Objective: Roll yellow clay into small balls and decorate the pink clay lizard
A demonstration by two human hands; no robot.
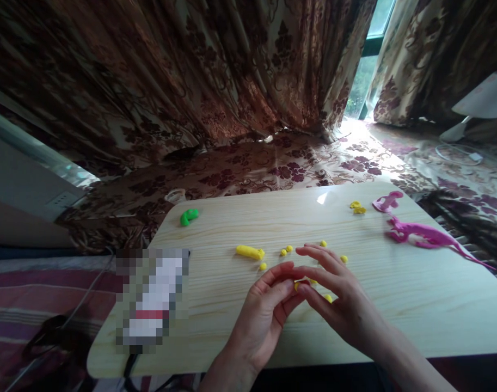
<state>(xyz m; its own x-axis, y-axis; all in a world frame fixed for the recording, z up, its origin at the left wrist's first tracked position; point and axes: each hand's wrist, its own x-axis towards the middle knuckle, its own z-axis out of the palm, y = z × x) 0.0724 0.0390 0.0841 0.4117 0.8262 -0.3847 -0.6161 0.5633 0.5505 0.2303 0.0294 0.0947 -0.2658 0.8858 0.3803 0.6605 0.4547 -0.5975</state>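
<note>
A small lump of yellow modelling clay (296, 286) is pinched between the fingertips of both hands, low over the table. My left hand (261, 307) closes its thumb and fingers on the lump from the left. From the right, my right hand (343, 291) holds it with thumb and index finger, the other fingers stretched forward. A thick yellow clay roll (247, 251) lies beyond my left hand. Several small yellow balls are scattered about the hands, among them one ball (263, 267) near the roll and another ball (328, 299) under my right hand, partly covered.
On the pale wooden table (215, 305) lie a green clay piece (188, 217), a crumpled yellow piece (357, 207), a light pink shape (388, 202) and a magenta long-tailed figure (430, 235). A pixelated object (154, 296) with a black cable sits left. A lamp (483, 98) stands back right.
</note>
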